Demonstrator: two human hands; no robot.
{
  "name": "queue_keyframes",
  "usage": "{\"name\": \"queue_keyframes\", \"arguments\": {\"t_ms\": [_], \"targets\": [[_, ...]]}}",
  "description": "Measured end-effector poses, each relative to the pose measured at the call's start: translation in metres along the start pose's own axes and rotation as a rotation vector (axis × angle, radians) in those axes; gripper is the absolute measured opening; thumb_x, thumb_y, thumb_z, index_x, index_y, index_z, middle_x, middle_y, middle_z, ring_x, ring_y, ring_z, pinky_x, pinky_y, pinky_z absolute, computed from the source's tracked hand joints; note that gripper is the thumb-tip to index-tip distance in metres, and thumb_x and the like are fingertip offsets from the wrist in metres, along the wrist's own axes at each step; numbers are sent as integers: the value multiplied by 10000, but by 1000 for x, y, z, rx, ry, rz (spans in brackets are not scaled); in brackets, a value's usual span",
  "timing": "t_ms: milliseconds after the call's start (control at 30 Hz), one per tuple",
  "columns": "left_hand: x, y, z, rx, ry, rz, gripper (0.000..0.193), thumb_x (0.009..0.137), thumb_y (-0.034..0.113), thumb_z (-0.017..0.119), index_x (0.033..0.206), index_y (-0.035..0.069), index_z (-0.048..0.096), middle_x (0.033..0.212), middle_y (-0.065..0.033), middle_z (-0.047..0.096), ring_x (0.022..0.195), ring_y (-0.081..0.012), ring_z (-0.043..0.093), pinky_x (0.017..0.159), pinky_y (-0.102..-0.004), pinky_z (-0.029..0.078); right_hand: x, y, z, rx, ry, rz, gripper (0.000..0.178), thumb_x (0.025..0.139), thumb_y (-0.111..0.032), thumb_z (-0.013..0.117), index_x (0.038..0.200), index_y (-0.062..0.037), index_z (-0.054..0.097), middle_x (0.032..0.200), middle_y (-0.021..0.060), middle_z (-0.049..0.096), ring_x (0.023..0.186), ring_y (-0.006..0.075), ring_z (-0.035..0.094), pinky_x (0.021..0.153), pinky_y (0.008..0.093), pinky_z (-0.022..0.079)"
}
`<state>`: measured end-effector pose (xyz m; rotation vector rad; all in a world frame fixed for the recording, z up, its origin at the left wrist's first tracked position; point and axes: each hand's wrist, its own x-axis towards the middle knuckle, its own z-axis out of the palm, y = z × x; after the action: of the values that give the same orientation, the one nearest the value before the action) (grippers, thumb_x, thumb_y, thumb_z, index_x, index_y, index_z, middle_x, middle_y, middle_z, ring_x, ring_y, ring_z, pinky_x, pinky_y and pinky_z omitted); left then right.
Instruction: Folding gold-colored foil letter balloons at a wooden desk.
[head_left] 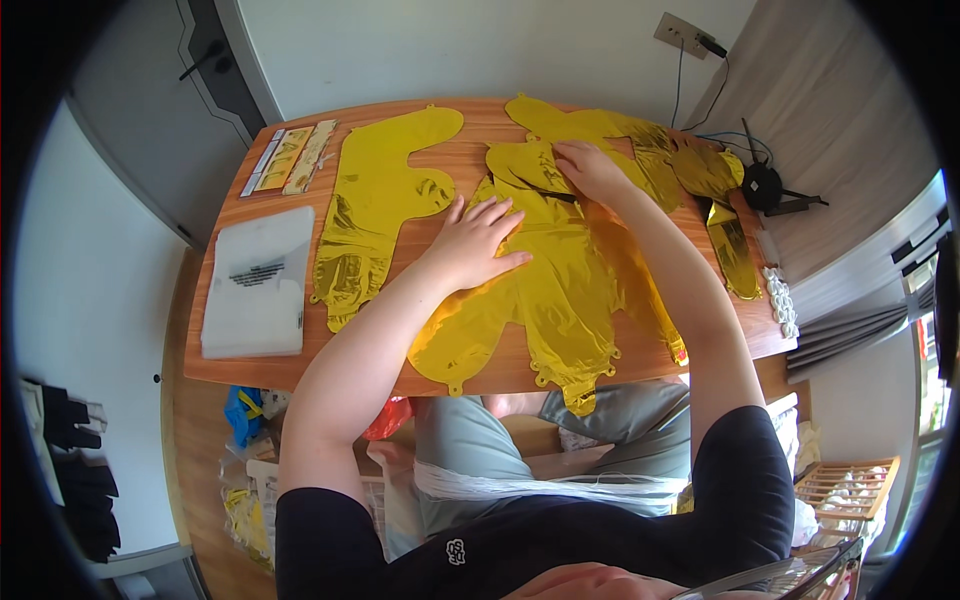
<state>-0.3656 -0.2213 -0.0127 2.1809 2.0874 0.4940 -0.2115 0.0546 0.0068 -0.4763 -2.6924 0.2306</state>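
A flat, uninflated gold foil balloon point(560, 255) lies in the middle of the table, its lower lobes and small tabs toward the near edge. My left hand point(475, 243) rests open on its left side, fingers spread. Higher up, my right hand point(597, 173) lies on the balloon's folded upper part, fingers stretched out over the foil. The foil beneath both palms is hidden. To the left is another flat gold foil balloon point(375, 190), touched by neither hand. More gold foil balloons point(590, 122) lie behind and to the right, partly overlapped by the middle one.
On the table's left are a stack of clear plastic bags point(258, 290) and some printed cards point(285, 162). A black router point(765, 187) with cables stands at the right edge, near small white coiled bundles point(780, 302). White strands point(545, 488) lie across my lap.
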Motion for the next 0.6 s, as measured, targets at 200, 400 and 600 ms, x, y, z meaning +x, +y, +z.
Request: {"name": "queue_keyframes", "arguments": {"t_ms": [200, 400, 600], "targets": [[0, 4, -4, 12, -13, -6, 775, 991, 649, 526, 1572, 147, 421, 1646, -143, 372, 1547, -303, 301, 1269, -591, 113, 3, -10, 2, -15, 17, 12, 386, 1028, -261, 579, 1314, -9, 638, 1354, 188, 635, 1279, 382, 559, 1093, 443, 446], [-1, 4, -6, 25, -32, -20, 766, 996, 632, 541, 1581, 156, 410, 1652, -143, 359, 1551, -299, 292, 1272, -579, 115, 6, -19, 6, -22, -31, 33, 401, 1026, -281, 581, 1316, -9, 635, 1382, 186, 616, 1300, 386, 541, 1111, 447, 432], [-1, 4, -5, 19, -27, -19, 761, 995, 629, 543, 1577, 154, 416, 1651, -142, 360, 1550, -302, 294, 1271, -583, 117, 4, -23, 14, -44, -22, 78, 432, 1032, -316, 567, 1342, -20, 621, 1455, 171, 566, 1351, 380, 499, 1139, 446, 407]]}}
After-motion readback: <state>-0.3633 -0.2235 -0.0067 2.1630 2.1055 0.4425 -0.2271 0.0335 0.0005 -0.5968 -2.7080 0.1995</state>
